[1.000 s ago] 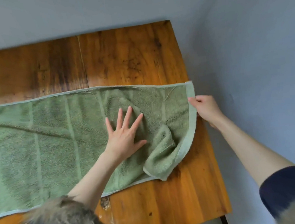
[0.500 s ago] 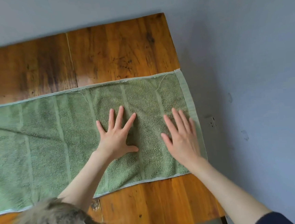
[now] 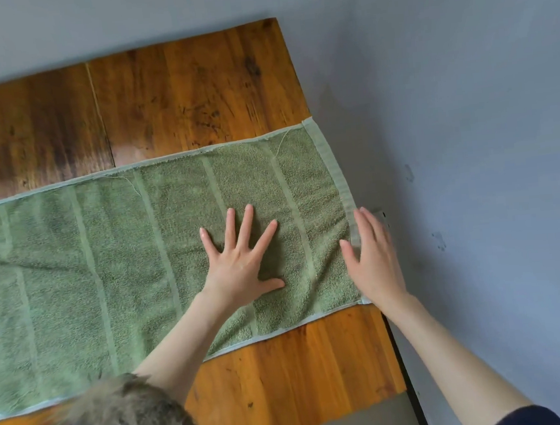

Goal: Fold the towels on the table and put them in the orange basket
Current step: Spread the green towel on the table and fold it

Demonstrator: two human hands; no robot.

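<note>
**Both palms on the green towel**

My left hand [image 3: 239, 266] lies flat on the green towel [image 3: 107, 261], fingers straight and fanned wide, thumb out to the side. My right hand [image 3: 374, 261] sits at the towel's short hemmed end, fingers straight and close together, reaching just past the hem; I cannot tell how firmly that palm presses, as the hand is a little blurred.

The towel lies spread in one layer across the wooden table [image 3: 194, 94], stretching away from my left hand and running out of view at the frame's edge, so its far end is cut off. A loose thread trails from the hem beyond my fingertips.

A fur-trimmed cuff [image 3: 120, 416] covers my left forearm near the elbow. My right sleeve [image 3: 527, 417] is cut off at the bottom corner.
</note>
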